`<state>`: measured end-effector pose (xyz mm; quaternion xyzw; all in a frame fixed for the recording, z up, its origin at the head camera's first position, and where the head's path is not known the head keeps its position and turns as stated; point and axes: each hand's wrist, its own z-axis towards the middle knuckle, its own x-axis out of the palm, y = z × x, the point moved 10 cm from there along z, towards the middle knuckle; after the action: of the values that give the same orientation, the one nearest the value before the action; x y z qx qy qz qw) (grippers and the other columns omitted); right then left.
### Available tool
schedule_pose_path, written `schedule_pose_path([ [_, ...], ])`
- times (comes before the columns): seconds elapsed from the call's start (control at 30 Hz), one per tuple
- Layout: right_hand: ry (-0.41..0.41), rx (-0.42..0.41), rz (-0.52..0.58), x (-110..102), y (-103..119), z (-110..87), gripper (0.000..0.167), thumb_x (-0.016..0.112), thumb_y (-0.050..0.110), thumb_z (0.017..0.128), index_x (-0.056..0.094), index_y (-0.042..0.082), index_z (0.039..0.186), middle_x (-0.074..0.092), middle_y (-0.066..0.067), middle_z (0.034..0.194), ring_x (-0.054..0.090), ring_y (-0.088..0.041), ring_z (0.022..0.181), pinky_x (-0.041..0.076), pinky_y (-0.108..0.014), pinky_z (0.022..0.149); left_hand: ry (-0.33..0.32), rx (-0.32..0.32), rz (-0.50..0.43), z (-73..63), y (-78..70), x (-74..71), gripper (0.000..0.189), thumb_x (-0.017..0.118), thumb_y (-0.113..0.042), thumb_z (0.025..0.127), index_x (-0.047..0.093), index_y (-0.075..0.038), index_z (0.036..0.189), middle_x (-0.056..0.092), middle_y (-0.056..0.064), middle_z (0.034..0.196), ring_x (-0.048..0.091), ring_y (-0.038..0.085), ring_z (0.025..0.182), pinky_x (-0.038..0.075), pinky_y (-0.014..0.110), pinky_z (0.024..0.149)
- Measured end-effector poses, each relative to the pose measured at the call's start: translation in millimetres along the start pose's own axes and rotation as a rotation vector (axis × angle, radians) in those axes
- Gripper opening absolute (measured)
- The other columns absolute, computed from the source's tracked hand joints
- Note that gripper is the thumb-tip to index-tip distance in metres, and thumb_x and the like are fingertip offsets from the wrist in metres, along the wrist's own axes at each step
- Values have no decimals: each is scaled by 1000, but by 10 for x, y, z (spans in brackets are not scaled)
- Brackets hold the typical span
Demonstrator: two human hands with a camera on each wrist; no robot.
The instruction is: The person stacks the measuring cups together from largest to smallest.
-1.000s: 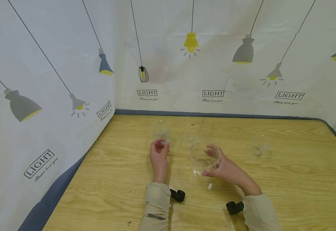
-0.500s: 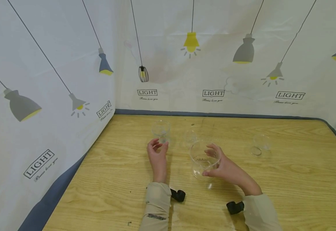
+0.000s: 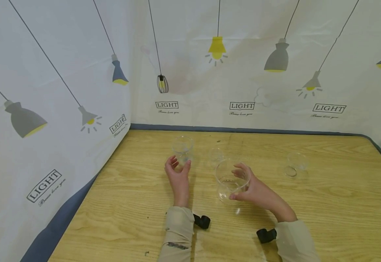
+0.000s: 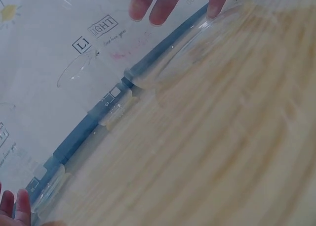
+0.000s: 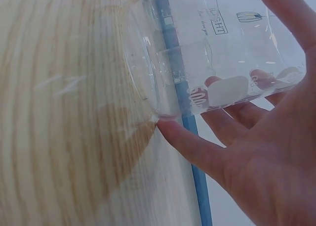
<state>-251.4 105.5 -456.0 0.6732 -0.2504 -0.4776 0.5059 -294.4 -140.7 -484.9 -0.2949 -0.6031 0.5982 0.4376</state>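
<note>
Just left of the table's middle, my left hand point(image 3: 177, 178) is raised with its thumb and fingers spread apart, holding nothing. A clear glass beaker point(image 3: 183, 145) stands just beyond its fingertips. My right hand point(image 3: 259, 193) grips a large clear beaker point(image 3: 224, 187) from the right, thumb at the near side and fingers round the far side. White printed marks point(image 5: 197, 96) show on its wall in the right wrist view. In the left wrist view, left-hand fingers point(image 4: 22, 206) show at the lower left, near a glass rim point(image 4: 52, 189).
A smaller clear glass vessel point(image 3: 216, 155) stands behind the large beaker. Another transparent vessel point(image 3: 297, 162) is farther right, with a ring-like edge point(image 3: 290, 171) at its near side. A lamp-printed sheet point(image 3: 203, 83) borders the back and left of the wooden table point(image 3: 338, 211).
The left hand's fingers have spread wider and drawn slightly left, away from the back-left beaker. The right hand and the large beaker have stayed in place.
</note>
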Motion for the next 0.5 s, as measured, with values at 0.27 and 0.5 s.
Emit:
schedule_pose_path([
  [0.27, 3, 3, -3, 4, -4, 0, 92, 76, 24, 71, 13, 25, 138, 28, -10, 140, 26, -29, 128, 35, -53, 90, -5, 14, 17, -12, -19, 2, 67, 72, -34, 74, 36, -21, 129, 33, 6, 130, 34, 26, 119, 37, 35, 91],
  [0.5, 4, 1, -7, -4, -11, 1, 92, 76, 25, 71, 13, 25, 138, 28, -10, 139, 26, -30, 128, 36, -52, 90, 48, 30, 57, -7, -37, 56, 78, 70, -35, 76, 26, -27, 139, 28, -1, 136, 25, 23, 127, 27, 37, 101],
])
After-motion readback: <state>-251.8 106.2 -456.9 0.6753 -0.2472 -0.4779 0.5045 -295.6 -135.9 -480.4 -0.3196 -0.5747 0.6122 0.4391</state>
